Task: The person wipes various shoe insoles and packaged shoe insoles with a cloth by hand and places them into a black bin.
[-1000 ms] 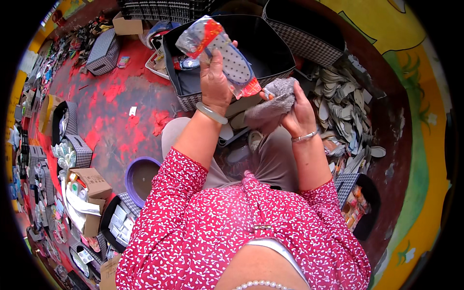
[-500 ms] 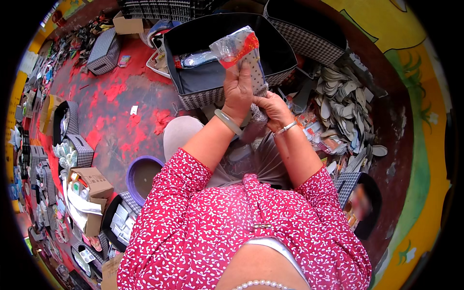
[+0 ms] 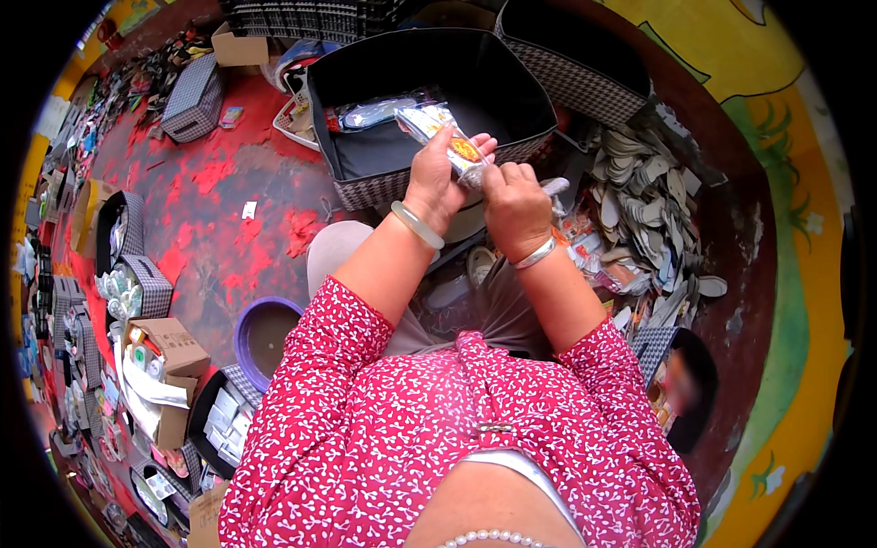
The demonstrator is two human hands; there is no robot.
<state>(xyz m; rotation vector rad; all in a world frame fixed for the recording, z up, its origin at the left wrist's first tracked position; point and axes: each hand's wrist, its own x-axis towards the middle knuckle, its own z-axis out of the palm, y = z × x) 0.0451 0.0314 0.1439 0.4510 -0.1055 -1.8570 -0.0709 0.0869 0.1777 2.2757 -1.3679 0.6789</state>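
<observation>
Just over the near edge of the big black bin (image 3: 361, 194), a shiny packet (image 3: 426, 121) is held between two hands. Its far end points at the bin. The left hand (image 3: 438, 187) holds it from the side, thumb on top and fingers behind, with the palm partly open, perhaps so the packet lies flat and does not bend. The right hand (image 3: 518, 210) is curled tight, pinching at the near end, maybe because that end is loose. Some grey fuzz (image 3: 471, 177) shows there, and more grey cloth (image 3: 556, 185) pokes out past the right hand. How much of it the hand covers, I cannot tell.

More packets (image 3: 373, 113) lie at the left side of the bin, close to the left hand. The bin is right before the knees (image 3: 331, 251), likely for easy reach. Flat soles (image 3: 639, 187) lie in a heap on the right, also near. Farther left, a purple bucket (image 3: 243, 333) stands beside the person, near a cardboard box (image 3: 174, 340).
</observation>
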